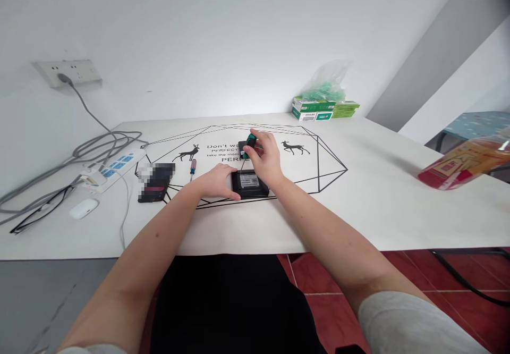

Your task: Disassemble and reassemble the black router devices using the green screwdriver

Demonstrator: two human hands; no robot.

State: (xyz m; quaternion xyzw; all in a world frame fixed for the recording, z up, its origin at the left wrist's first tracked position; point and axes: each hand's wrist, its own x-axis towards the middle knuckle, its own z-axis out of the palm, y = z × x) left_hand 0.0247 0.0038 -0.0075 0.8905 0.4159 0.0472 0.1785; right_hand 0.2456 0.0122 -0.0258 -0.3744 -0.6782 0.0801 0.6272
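- Counter (pixel 374 205): white top, printed with black line shapes, deer figures and lettering; it carries the items listed below.
- Packet (pixel 464 165): red and orange, clear wrapping, at the right side of the counter.
- Boxes (pixel 313 107): green and white, stacked by the wall, with a clear bag (pixel 329 80) on top.
- Strip (pixel 117 169): white with blue sockets, at the left, grey cables around it.
- Left hand (pixel 218 181): moderately wide, thumb at the near left corner of the device and fingers at the far left corner, holding it.
- Right hand (pixel 266 157): narrow, closed around the handle of the green driver, over the far side of the device.
- Phone (pixel 157 183): dark, partly pixelated, flat, left of the left hand.
- Device (pixel 250 182): black, pale label upward, flat on the counter between the hands.
- Green driver (pixel 250 141): tilted, shaft running down to the far edge of the device; exact tip contact appears likely but is too small to confirm.
- Red driver (pixel 193 167): lying between the phone and the device.
- Case (pixel 83 208): white, rounded, near the strip.
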